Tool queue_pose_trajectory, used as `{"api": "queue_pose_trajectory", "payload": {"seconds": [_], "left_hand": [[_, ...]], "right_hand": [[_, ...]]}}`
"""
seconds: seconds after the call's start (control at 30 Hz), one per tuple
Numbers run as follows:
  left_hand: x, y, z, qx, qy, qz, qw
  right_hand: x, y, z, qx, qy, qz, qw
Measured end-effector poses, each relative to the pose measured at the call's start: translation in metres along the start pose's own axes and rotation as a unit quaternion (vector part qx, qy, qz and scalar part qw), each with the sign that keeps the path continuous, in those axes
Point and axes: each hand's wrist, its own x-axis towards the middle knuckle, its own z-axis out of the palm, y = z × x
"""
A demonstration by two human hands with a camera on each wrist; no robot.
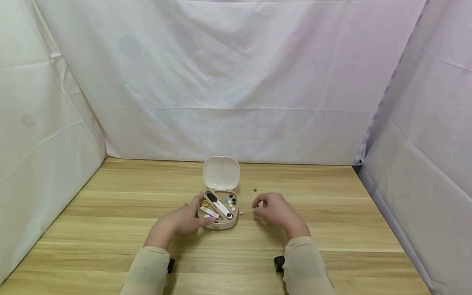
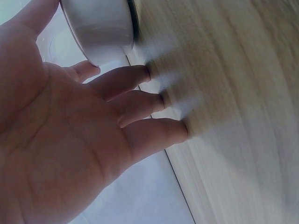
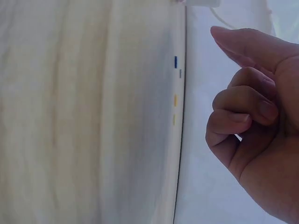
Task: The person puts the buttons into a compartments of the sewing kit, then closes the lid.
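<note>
A small white sewing kit box (image 1: 226,225) stands on the table with its lid (image 1: 221,172) raised. Inside lie a black-and-white tool (image 1: 221,207), a yellow ring-shaped item (image 1: 205,203), a pale printed strip (image 1: 209,212) and several coloured buttons (image 1: 231,202). My left hand (image 1: 183,218) grips the box at its left side, thumb over the front rim; the other fingers (image 2: 154,130) reach down to the wood in the left wrist view. To the box's right, my right hand (image 1: 277,210) hovers with thumb and forefinger close together and the other fingers curled. Nothing shows between the fingertips.
A dark button (image 1: 255,190) lies on the table (image 1: 144,191) behind my right hand. By the box's right side is a small pale piece (image 1: 241,213). The right wrist view catches blue (image 3: 175,61) and yellow (image 3: 175,100) spots low on the tabletop. White cloth (image 1: 232,75) encloses the table.
</note>
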Motion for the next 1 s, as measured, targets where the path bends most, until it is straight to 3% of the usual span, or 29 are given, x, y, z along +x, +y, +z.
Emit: {"api": "queue_pose_trajectory", "payload": {"seconds": [0.47, 1.0], "left_hand": [[0.0, 0.0, 0.0, -0.007, -0.004, -0.003, 1.0], [-0.002, 0.0, 0.0, -0.005, -0.003, -0.002, 1.0]], "right_hand": [[0.027, -0.019, 0.018, -0.106, -0.05, -0.031, 0.9927], [0.04, -0.031, 0.029, -0.195, -0.057, -0.033, 0.9786]]}}
